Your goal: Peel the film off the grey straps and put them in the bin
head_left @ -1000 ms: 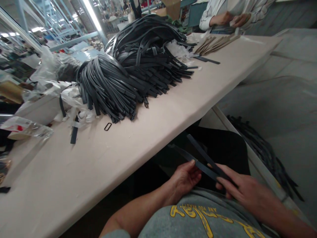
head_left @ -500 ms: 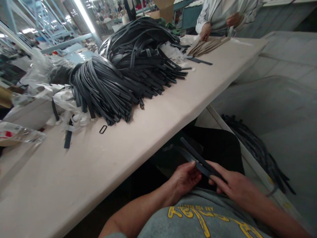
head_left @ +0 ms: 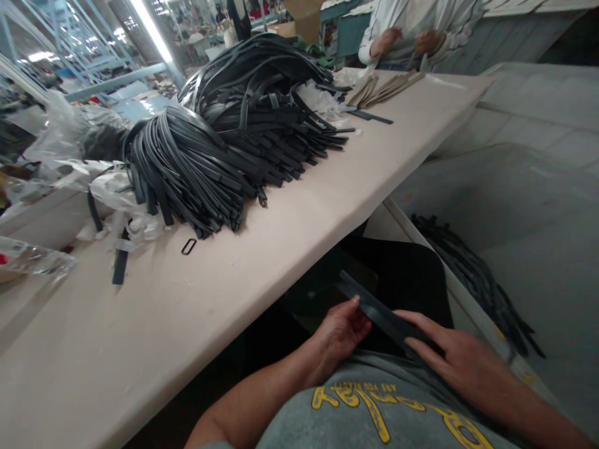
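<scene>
A dark grey strap [head_left: 381, 315] lies slantwise between my two hands, over my lap and below the table edge. My left hand [head_left: 345, 327] pinches it near its far end with thumb and fingers. Farther back along the strap, my right hand [head_left: 430, 346] is closed round it, thumb on the near side. The rest of the strap is hidden behind the right hand. On the table, a big heap of dark straps [head_left: 262, 106] lies behind a bundle of similar straps [head_left: 187, 168]. Close to the bundle is a black rectangular ring [head_left: 188, 247].
The pale table [head_left: 262, 274] runs diagonally past me. Clear plastic wrapping [head_left: 112, 187] and a short strap piece [head_left: 120, 265] lie at left. More straps [head_left: 477, 280] hang in a white bin at right. Across the table, a co-worker's hands [head_left: 407, 42] are near tan strips [head_left: 386, 88].
The two strap lengths that stood apart between my hands now lie together. My right hand has shifted slightly along to the right. The co-worker's hand has lifted off the tan strips.
</scene>
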`<action>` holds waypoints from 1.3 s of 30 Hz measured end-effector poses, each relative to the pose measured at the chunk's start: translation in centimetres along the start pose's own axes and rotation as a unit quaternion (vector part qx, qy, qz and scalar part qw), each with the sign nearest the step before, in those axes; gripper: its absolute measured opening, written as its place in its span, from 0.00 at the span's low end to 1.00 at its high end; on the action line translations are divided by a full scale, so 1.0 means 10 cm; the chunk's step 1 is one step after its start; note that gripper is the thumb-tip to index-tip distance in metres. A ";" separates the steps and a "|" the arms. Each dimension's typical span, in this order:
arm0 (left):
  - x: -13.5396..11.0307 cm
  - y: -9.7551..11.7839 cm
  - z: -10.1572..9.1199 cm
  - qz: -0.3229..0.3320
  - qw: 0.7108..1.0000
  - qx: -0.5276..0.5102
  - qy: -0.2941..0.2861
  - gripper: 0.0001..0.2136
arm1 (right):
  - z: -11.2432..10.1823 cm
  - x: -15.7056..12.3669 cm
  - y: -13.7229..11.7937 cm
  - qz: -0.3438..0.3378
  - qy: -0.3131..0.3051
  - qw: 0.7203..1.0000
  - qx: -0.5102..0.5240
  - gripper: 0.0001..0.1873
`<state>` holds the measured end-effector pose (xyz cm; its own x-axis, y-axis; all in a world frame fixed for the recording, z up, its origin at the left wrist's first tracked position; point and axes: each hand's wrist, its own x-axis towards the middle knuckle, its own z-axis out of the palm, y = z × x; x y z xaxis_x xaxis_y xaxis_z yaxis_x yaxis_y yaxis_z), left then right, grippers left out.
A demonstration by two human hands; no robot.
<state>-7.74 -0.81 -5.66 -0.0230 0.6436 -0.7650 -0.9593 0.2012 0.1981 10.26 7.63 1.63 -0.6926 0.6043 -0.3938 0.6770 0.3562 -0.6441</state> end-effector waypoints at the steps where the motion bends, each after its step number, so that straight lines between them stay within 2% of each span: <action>1: -0.03 0.00 0.02 -0.003 1.000 0.000 0.001 0.06 | 0.06 0.11 -0.06 -0.008 0.010 1.000 -0.023 0.25; 3: -0.07 0.04 0.04 -0.002 1.000 -0.004 0.001 0.07 | 0.14 0.29 -0.14 -0.030 0.016 0.998 -0.044 0.24; 6: -0.07 0.11 0.03 0.019 1.000 -0.020 0.010 0.06 | 0.14 0.32 -0.13 -0.035 -0.023 0.996 0.077 0.22; 8: -0.04 0.13 0.01 0.030 0.999 -0.023 0.027 0.05 | 0.09 0.21 -0.05 -0.003 -0.046 0.984 0.172 0.23; 11: 0.01 0.10 -0.01 0.027 0.999 -0.012 0.045 0.04 | 0.01 -0.03 0.06 0.031 -0.049 0.972 0.228 0.24; 14: 0.02 0.04 -0.02 0.016 0.999 -0.001 0.046 0.03 | -0.06 -0.22 0.09 -0.014 -0.087 0.963 0.256 0.16; 16: 0.01 0.03 -0.03 0.016 0.999 0.003 0.048 0.03 | -0.08 -0.33 0.07 -0.071 -0.091 0.959 0.258 0.17; 18: 0.00 0.04 -0.04 0.018 0.998 0.004 0.052 0.03 | -0.09 -0.44 0.06 -0.114 -0.054 0.964 0.233 0.19; 20: -0.01 0.06 -0.04 0.016 0.998 0.005 0.055 0.03 | -0.08 -0.54 0.05 -0.146 0.025 0.972 0.185 0.16; 22: -0.02 0.07 -0.04 0.008 0.998 0.006 0.056 0.04 | -0.08 -0.61 0.04 -0.199 0.110 0.964 0.142 0.12; 24: -0.03 0.08 -0.02 -0.006 0.998 0.008 0.054 0.04 | -0.08 -0.63 0.04 -0.255 0.164 0.948 0.098 0.09; 27: -0.05 0.07 0.02 -0.027 0.998 0.012 0.046 0.06 | -0.07 -0.52 0.03 -0.304 0.193 0.933 0.017 0.10; 31: -0.10 0.06 0.04 -0.061 0.998 0.025 0.024 0.05 | 0.05 -0.23 -0.01 -0.328 0.165 0.930 -0.014 0.11; 36: -0.08 0.01 -0.03 -0.099 0.989 0.040 -0.101 0.05 | 0.24 0.16 -0.03 -0.342 0.134 0.930 0.004 0.16; 39: -0.10 0.00 -0.05 -0.097 0.984 0.050 -0.144 0.06 | 0.27 0.28 -0.01 -0.326 0.172 0.929 -0.042 0.19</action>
<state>-7.89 -1.79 -5.22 0.2530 0.7653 -0.5919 -0.9050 0.4035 0.1350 7.62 7.35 -1.20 -0.8510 0.4284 0.3039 0.1697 0.7718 -0.6128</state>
